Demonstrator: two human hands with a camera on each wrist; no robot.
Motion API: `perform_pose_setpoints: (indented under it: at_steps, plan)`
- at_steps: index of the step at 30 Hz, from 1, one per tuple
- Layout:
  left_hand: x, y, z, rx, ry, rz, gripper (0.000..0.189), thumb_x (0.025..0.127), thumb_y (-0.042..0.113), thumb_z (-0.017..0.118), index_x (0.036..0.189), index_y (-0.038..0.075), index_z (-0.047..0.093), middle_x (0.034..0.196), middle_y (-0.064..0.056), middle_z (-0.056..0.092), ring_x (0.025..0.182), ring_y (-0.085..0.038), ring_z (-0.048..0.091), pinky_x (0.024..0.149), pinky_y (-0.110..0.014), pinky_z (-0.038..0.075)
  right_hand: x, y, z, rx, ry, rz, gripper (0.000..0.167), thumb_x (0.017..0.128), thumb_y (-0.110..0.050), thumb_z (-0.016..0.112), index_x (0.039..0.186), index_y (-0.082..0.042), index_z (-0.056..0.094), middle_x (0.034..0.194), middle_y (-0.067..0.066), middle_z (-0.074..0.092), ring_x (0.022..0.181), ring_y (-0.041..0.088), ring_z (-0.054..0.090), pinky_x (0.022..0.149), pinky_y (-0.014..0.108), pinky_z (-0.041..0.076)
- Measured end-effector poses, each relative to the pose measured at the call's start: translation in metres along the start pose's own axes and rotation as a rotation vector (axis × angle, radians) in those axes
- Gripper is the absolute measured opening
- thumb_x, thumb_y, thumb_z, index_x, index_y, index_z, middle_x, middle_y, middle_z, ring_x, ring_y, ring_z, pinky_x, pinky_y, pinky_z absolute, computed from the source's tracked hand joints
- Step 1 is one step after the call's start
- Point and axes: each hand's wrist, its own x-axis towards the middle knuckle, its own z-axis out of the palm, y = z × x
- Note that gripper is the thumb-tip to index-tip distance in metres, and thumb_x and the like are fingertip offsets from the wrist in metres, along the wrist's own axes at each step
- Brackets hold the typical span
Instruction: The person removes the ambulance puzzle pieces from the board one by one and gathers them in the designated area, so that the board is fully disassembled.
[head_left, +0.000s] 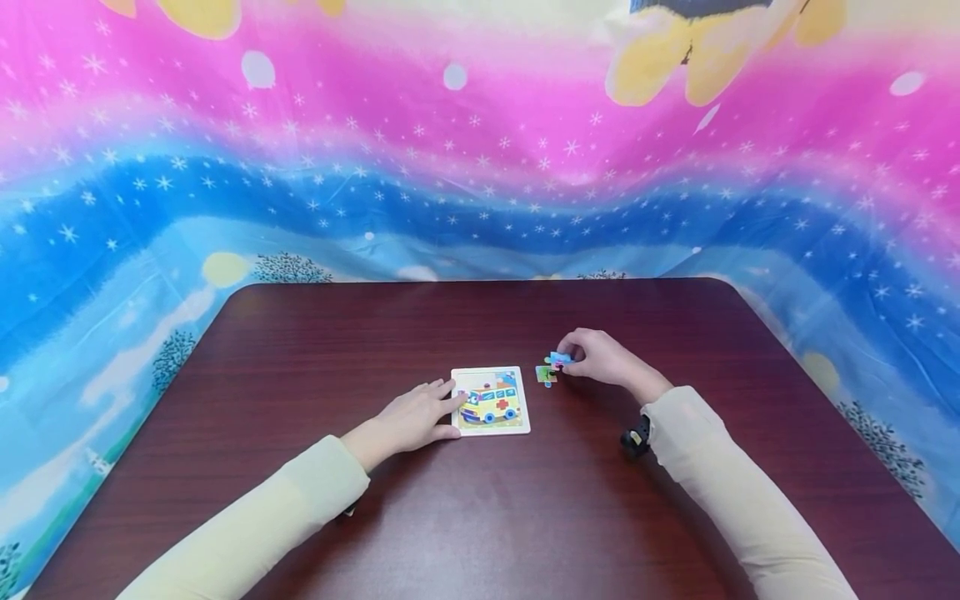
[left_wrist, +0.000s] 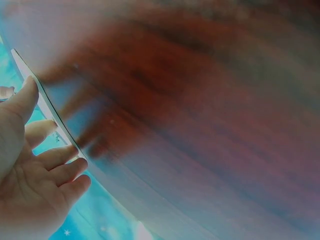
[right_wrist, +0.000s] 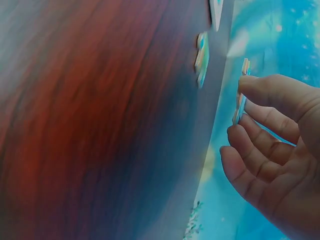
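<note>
A square puzzle board (head_left: 491, 430) with a yellow ambulance picture lies on the table, a pale bare patch at its upper left. My left hand (head_left: 414, 417) rests at the board's left side, fingers spread and fairly straight over its edge; in the left wrist view the fingertips meet the thin edge of the board (left_wrist: 47, 102). To the right of the board, my right hand (head_left: 600, 357) pinches a blue puzzle piece (right_wrist: 240, 104) between thumb and fingers, raised off the table in the right wrist view. Just below it a green puzzle piece (head_left: 545, 375) lies on the tabletop.
The dark reddish-brown table (head_left: 480, 517) has rounded far corners. A colourful patterned cloth (head_left: 480, 192) hangs behind it and along both sides. A black band with a device (head_left: 636, 437) sits on the right wrist.
</note>
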Motion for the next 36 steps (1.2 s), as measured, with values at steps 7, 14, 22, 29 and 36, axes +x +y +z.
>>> perform_pose_setpoints:
  at_steps: [7, 14, 22, 29, 36]
  plan:
    - [0.0, 0.0, 0.001, -0.006, 0.016, -0.006, 0.061, 0.088, 0.039, 0.06, 0.134, 0.001, 0.046, 0.138, -0.023, 0.039, 0.127, -0.035, 0.035, 0.104, -0.043, 0.029, -0.007, 0.016, -0.002, -0.018, -0.02, 0.027, 0.019, 0.079, -0.006, 0.071, 0.095, -0.001, 0.064, 0.09, 0.007, 0.058, 0.077, 0.02, 0.055, 0.067, 0.033, 0.05]
    - [0.001, 0.001, 0.002, 0.004, 0.032, -0.026, 0.066, 0.087, 0.039, 0.061, 0.131, -0.009, 0.045, 0.136, -0.023, 0.041, 0.127, -0.035, 0.036, 0.103, -0.044, 0.03, -0.011, 0.025, -0.001, -0.034, -0.063, 0.067, 0.02, 0.08, -0.007, 0.07, 0.099, -0.001, 0.064, 0.094, 0.008, 0.058, 0.08, 0.022, 0.054, 0.068, 0.034, 0.049]
    - [0.001, 0.0, 0.003, 0.02, 0.041, -0.015, 0.065, 0.087, 0.039, 0.061, 0.129, -0.009, 0.047, 0.135, -0.024, 0.042, 0.126, -0.036, 0.037, 0.102, -0.044, 0.031, -0.014, 0.025, 0.0, -0.042, -0.081, 0.052, 0.022, 0.08, -0.006, 0.07, 0.1, -0.002, 0.065, 0.096, 0.009, 0.058, 0.083, 0.024, 0.054, 0.07, 0.036, 0.05]
    - [0.001, 0.001, 0.003, 0.032, 0.033, -0.021, 0.065, 0.087, 0.04, 0.06, 0.129, -0.009, 0.047, 0.135, -0.023, 0.042, 0.126, -0.035, 0.037, 0.103, -0.043, 0.031, -0.013, 0.025, 0.0, -0.053, -0.09, 0.04, 0.022, 0.08, -0.006, 0.07, 0.101, -0.001, 0.065, 0.096, 0.009, 0.057, 0.084, 0.026, 0.053, 0.071, 0.037, 0.05]
    - [0.001, 0.002, 0.002, 0.032, 0.026, -0.023, 0.065, 0.088, 0.04, 0.06, 0.13, -0.008, 0.046, 0.136, -0.023, 0.042, 0.126, -0.035, 0.037, 0.103, -0.043, 0.031, -0.012, 0.025, 0.0, -0.061, -0.093, 0.034, 0.023, 0.08, -0.005, 0.071, 0.102, -0.001, 0.065, 0.095, 0.009, 0.057, 0.084, 0.025, 0.053, 0.072, 0.037, 0.05]
